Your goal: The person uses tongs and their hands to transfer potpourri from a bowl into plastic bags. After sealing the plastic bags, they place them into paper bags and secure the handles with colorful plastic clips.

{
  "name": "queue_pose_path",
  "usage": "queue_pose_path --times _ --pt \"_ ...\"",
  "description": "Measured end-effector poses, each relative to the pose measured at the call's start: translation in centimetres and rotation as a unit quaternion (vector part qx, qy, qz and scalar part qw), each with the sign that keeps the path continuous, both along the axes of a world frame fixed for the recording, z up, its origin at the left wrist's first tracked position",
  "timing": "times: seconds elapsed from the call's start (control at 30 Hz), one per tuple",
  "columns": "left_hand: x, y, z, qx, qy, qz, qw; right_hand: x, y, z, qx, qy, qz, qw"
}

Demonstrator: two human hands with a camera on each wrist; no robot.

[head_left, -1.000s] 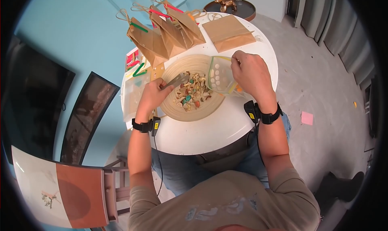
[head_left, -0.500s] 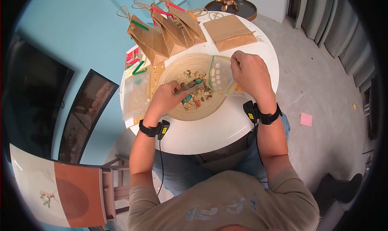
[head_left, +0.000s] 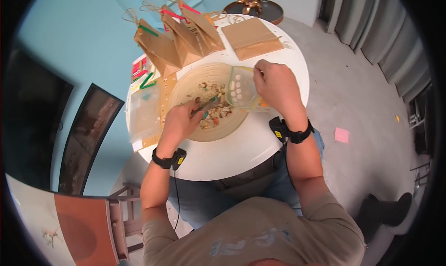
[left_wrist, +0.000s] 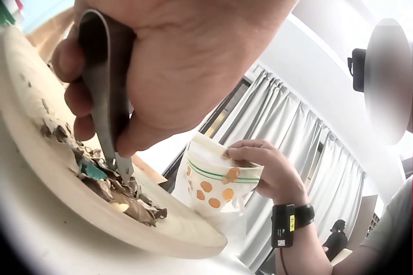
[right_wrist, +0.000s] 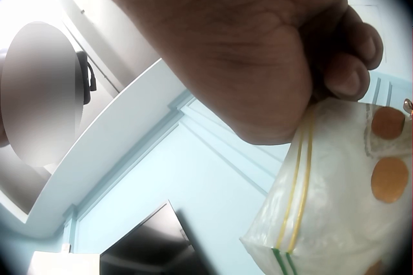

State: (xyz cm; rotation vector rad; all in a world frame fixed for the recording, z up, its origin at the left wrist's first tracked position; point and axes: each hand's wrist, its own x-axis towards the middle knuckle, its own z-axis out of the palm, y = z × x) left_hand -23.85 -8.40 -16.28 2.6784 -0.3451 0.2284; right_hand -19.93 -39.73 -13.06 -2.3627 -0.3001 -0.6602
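My left hand (head_left: pixel 180 122) grips metal tweezers (left_wrist: pixel 106 75), their tips pointing down among dried potpourri pieces (left_wrist: pixel 132 204). In the head view the tips are by a teal piece (head_left: pixel 214 98). The potpourri lies on a round, pale, ridged plate (head_left: pixel 200 75). At the plate's right side, my right hand (head_left: pixel 281 87) pinches the top edge of a clear zip bag (head_left: pixel 242 90). The bag's mouth stands open toward the plate, with a green and a yellow seal line. Orange dots (right_wrist: pixel 389 179) mark its outside in the right wrist view.
Three kraft paper bags (head_left: pixel 188 45) with coloured clips stand at the table's back left. Another paper bag (head_left: pixel 251 37) lies flat behind the zip bag. A translucent sheet (head_left: pixel 144 108) and green strips (head_left: pixel 147 82) lie left of the plate on the white table (head_left: pixel 218 161).
My left hand has carried the tweezers rightward over the plate, tips now lower among the potpourri, then slightly back toward me. My right hand and the zip bag hold steady; the head view has shifted.
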Motion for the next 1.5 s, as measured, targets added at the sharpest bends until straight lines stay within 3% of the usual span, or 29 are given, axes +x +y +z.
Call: queue_pose_path --times 0.27,0.37,0.47,0.6,0.67,0.77,0.87,0.97,1.07,1.27,1.5 --pt "-1.7 0.3 2.4 -0.040 0.015 0.025 0.999 -0.4 0.4 0.8 -0.007 0.017 0.002 1.000" --pt "-2.1 1.1 3.3 -0.060 -0.029 0.027 0.997 -0.5 0.7 0.9 -0.006 0.021 0.000 1.000" --pt "-3.0 0.2 6.2 -0.096 -0.010 0.044 0.994 -0.3 0.9 0.7 -0.006 0.024 0.001 1.000" --pt "-3.5 -2.0 7.9 -0.110 -0.032 0.001 0.993 0.0 1.1 0.1 -0.012 0.009 0.008 1.000" --pt "-3.2 -3.6 7.9 -0.117 -0.033 -0.028 0.992 0.1 1.1 0.0 -0.003 -0.008 0.014 1.000" --pt "-2.4 -4.7 6.6 -0.036 -0.068 -0.098 0.992 0.1 1.1 0.0 -0.002 -0.019 0.012 1.000" --pt "-2.5 -4.2 7.1 -0.102 -0.056 -0.050 0.992 0.0 0.8 0.2 -0.001 -0.014 0.007 1.000" --pt "-1.6 -2.1 7.4 -0.104 -0.025 0.035 0.994 -0.2 0.6 0.6 0.001 0.016 0.006 1.000" --pt "1.1 0.7 5.4 -0.071 -0.010 0.066 0.995 -0.3 0.4 0.5 0.021 -0.014 0.002 1.000" --pt "8.0 3.7 -1.3 -0.089 0.072 0.047 0.992 -0.2 0.0 0.6 0.014 -0.002 -0.017 1.000" --pt "6.1 1.2 0.3 -0.092 0.162 0.009 0.982 -0.1 0.0 0.7 0.015 0.001 -0.020 1.000"
